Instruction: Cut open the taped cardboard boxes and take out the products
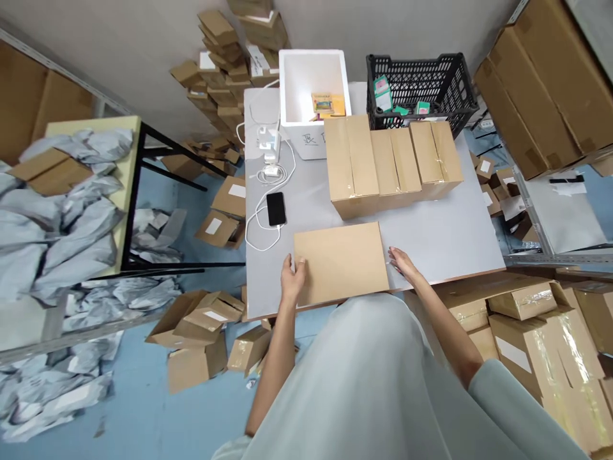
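A flat, plain cardboard box (342, 262) lies at the table's front edge with its unmarked top facing up. My left hand (292, 278) holds its left end, thumb on the top and fingers along the side. Just beyond the box's right end is my right hand (403, 262), its fingers apart and slightly bent, with a small gap to the cardboard. Behind the flat box stand three taped cardboard boxes (352, 160) in a row.
On the grey table (460, 236) are a black phone (276, 209) on a white cable, a power strip (271, 147), a white foam box (313, 83) and a black crate (416, 83). Bagged parcels (76, 211) fill the left shelf. Cartons (531, 345) are piled at right.
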`<action>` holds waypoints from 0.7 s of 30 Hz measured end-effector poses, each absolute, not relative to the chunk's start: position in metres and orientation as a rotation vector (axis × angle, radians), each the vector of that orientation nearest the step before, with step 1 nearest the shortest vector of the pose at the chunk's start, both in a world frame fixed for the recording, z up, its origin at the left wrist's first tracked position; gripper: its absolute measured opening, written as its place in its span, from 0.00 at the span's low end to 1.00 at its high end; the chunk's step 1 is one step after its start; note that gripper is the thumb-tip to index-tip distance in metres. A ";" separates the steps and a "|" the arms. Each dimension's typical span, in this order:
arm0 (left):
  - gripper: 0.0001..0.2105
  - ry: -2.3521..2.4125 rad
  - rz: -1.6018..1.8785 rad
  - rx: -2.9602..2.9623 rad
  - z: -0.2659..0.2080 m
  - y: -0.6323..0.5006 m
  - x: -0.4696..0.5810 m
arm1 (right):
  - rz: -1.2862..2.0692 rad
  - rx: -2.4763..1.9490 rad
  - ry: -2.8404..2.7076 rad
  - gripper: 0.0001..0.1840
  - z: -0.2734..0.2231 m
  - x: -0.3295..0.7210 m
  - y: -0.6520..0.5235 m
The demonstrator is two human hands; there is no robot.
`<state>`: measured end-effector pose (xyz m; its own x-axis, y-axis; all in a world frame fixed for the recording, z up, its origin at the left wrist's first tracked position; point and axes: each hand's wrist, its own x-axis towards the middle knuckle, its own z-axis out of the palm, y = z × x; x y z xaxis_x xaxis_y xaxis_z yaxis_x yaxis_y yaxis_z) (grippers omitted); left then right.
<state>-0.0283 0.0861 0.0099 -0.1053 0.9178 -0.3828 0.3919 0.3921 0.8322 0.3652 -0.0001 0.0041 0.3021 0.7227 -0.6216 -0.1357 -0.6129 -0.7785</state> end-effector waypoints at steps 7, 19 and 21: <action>0.41 1.662 0.841 1.409 0.048 0.181 0.049 | 1.112 -1.780 -0.443 0.43 0.011 0.467 0.054; 0.34 1.486 0.695 1.318 0.090 0.296 0.153 | 0.698 -1.766 -0.394 0.54 0.024 0.618 0.186; 0.36 1.509 0.682 1.270 0.091 0.295 0.155 | 0.687 -1.786 -0.382 0.56 0.019 0.633 0.195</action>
